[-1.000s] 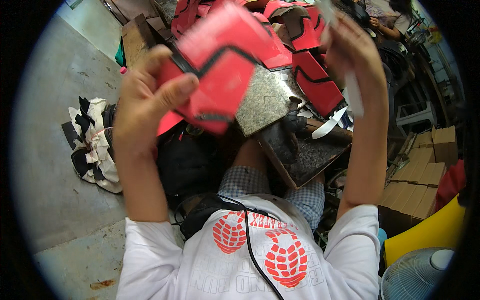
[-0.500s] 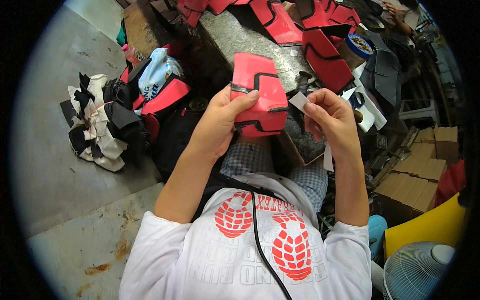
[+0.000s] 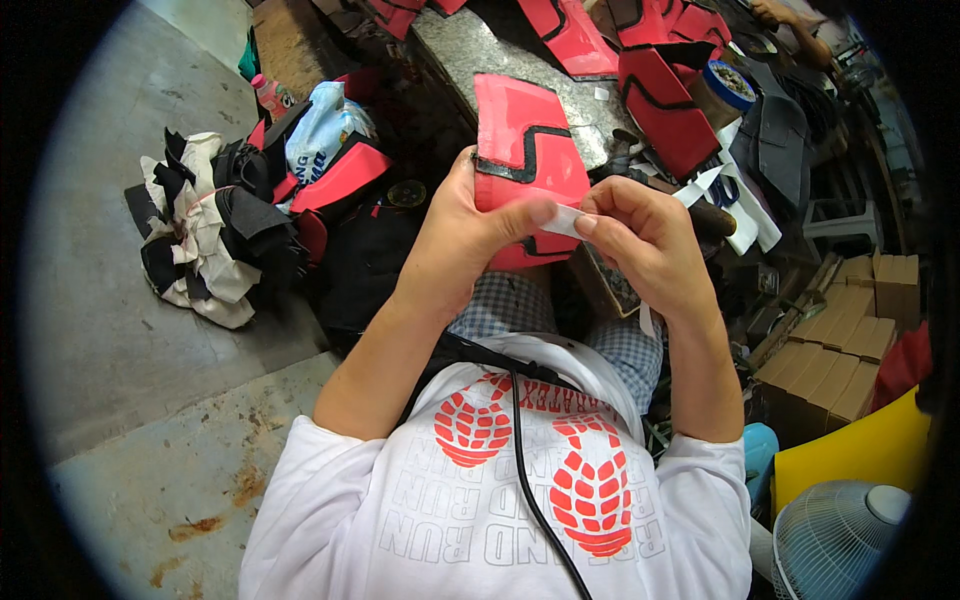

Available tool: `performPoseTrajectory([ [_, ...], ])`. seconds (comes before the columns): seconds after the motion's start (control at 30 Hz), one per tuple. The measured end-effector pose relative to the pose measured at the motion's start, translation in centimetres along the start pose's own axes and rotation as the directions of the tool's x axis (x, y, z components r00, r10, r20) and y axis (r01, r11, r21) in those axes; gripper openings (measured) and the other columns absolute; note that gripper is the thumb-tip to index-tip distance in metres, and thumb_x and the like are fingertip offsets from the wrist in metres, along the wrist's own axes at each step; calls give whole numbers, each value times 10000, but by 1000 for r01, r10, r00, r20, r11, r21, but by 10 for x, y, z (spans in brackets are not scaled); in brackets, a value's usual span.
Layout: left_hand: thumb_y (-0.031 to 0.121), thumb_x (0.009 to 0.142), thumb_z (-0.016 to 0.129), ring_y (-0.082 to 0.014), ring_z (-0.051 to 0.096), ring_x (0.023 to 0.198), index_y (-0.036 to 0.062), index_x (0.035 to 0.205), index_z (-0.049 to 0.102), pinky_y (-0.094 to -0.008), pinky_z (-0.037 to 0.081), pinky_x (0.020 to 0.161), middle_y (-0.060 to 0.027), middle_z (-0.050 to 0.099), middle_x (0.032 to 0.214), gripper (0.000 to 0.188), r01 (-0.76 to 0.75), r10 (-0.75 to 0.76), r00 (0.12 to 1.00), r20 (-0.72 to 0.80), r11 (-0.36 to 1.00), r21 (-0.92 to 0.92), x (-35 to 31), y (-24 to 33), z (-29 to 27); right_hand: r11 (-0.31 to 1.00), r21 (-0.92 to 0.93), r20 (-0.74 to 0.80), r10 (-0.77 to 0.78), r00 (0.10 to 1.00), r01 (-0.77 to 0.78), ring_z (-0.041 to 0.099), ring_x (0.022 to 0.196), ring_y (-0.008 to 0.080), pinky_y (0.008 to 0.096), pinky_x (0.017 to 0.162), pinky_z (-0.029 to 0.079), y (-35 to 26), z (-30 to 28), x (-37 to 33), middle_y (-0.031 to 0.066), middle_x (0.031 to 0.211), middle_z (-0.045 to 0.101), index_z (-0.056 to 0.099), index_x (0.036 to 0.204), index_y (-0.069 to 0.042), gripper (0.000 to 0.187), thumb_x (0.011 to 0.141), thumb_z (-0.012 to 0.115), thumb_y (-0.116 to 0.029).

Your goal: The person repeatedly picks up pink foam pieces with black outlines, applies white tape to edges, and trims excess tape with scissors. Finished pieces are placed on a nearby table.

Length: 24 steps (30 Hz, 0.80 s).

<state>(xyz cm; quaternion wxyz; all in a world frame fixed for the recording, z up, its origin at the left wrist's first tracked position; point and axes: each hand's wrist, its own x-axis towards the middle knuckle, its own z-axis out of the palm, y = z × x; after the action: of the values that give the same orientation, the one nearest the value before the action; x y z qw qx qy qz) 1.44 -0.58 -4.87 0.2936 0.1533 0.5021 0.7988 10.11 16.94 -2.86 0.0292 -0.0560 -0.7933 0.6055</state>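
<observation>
A glossy red panel [image 3: 520, 105] with angular black strips across it is upright in front of me. My left hand [image 3: 462, 225] grips its left side, thumb stretched over the lower front. Between the fingers of my right hand [image 3: 640, 235] is a white strip [image 3: 562, 219], pinched at one end. The strip's other end lies against the lower part of the panel, by my left thumb tip. A narrow white tail hangs below my right hand. My left fingers behind the panel are mostly hidden.
Ahead is a grey stone slab [image 3: 455, 50] with more red panels [image 3: 665, 105] and a blue-lidded jar [image 3: 722, 92]. Scissors [image 3: 728, 190] lie at the right. Fabric scraps [image 3: 205, 225] are heaped at the left; cardboard [image 3: 825, 350] and a fan [image 3: 840, 545] stand right.
My right hand has moved left and brought the white strip against the panel. My left thumb has shifted down toward the strip, and the panel sits slightly higher in view.
</observation>
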Motion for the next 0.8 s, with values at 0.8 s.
performPoseTrajectory([
  [0.8, 11, 683, 863, -148, 632, 1018, 7, 1266, 449, -291, 523, 895, -81, 626, 1136, 715, -128, 126, 991, 47, 990, 52, -14, 5, 9, 983, 177, -201, -7, 980, 43, 550, 569, 26, 152, 449, 356, -7, 0, -34, 18, 737, 634, 592, 943, -7, 127, 892, 703, -42],
])
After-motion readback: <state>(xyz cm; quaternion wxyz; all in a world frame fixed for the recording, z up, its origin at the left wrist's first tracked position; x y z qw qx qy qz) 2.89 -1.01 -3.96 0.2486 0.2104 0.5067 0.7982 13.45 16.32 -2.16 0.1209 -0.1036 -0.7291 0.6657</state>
